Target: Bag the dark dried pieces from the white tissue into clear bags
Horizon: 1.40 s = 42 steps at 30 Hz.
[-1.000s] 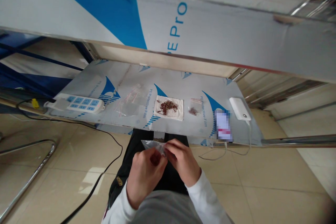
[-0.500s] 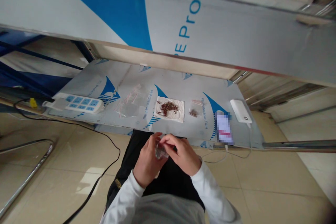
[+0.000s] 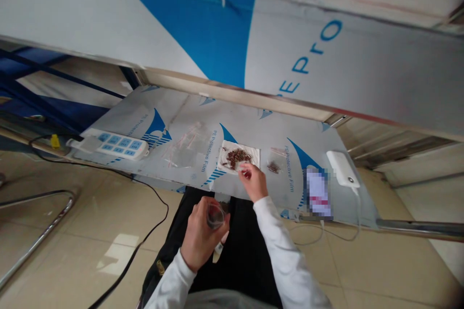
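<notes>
My left hand [image 3: 205,227] is wrapped round a clear plastic bag [image 3: 216,216], whose rounded mouth faces up above my lap. On the shelf ahead lies a white cloth or paper [image 3: 256,154] with a heap of small brown metal pieces [image 3: 237,157], which look like screws. At the near right edge of this heap is my right hand [image 3: 254,181], thumb and fingers pinched together. What sits between those fingertips is too small to make out. Just to the right rests a small clear bag [image 3: 277,160] with similar brown pieces in its bottom.
Flat clear bags [image 3: 184,145] lie left of the cloth. Further left is a power strip [image 3: 121,145] with a black cord [image 3: 145,241] hanging down. A phone [image 3: 318,193] and a white power bank [image 3: 342,169] with cables lie right. An upper shelf [image 3: 203,34] overhangs the back.
My right hand has left the bag at my left hand and reached forward to the heap. The bag's mouth now shows round in my left hand. The view has shifted slightly.
</notes>
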Each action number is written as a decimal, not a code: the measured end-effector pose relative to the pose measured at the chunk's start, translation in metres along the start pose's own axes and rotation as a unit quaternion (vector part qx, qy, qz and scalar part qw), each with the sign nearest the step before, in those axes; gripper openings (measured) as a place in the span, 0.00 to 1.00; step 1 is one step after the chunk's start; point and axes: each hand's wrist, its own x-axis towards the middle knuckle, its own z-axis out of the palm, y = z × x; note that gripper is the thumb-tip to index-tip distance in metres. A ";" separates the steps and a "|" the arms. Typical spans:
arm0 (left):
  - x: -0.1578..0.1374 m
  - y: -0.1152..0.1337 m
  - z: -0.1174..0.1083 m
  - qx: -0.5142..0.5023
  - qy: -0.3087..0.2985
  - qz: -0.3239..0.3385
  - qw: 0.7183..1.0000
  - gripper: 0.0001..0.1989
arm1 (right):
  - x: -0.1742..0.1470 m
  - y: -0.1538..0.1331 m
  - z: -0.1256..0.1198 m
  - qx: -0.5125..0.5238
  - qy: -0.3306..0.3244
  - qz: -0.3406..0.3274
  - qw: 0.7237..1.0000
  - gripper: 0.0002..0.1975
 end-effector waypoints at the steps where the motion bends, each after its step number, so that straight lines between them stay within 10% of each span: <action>1: -0.001 0.000 0.000 -0.005 -0.009 0.000 1.000 0.10 | 0.011 0.011 0.010 -0.018 -0.001 0.003 1.000 0.07; 9: -0.001 -0.003 -0.003 -0.022 -0.028 -0.004 0.999 0.10 | 0.039 0.032 0.053 -0.096 -0.058 -0.008 0.994 0.09; 42: 0.026 -0.004 0.003 -0.071 -0.037 0.067 0.995 0.13 | 0.049 0.037 0.034 -0.064 -0.035 0.129 0.989 0.08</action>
